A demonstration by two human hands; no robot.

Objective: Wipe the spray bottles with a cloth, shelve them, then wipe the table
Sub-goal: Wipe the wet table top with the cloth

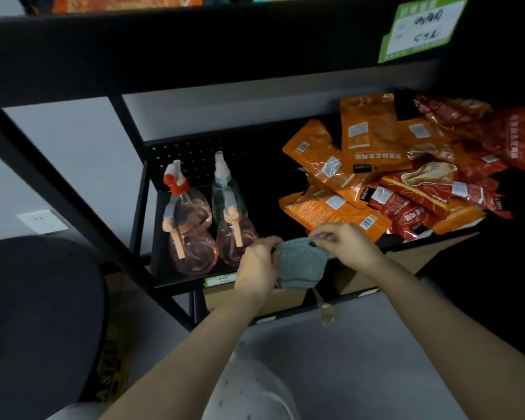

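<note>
I have both hands at centre frame on the grey-green cloth: my left hand pinches its left edge, my right hand pinches the top edge, stretching it flat, I judge to refold a clean face for the table. Four spray bottles stand upright on the black shelf at left centre, packed close, nozzles rearward, so shelving looks done. Right of them the shelf holds a loose heap of orange and red snack packets. Below, open cardboard boxes; contents hidden.
</note>
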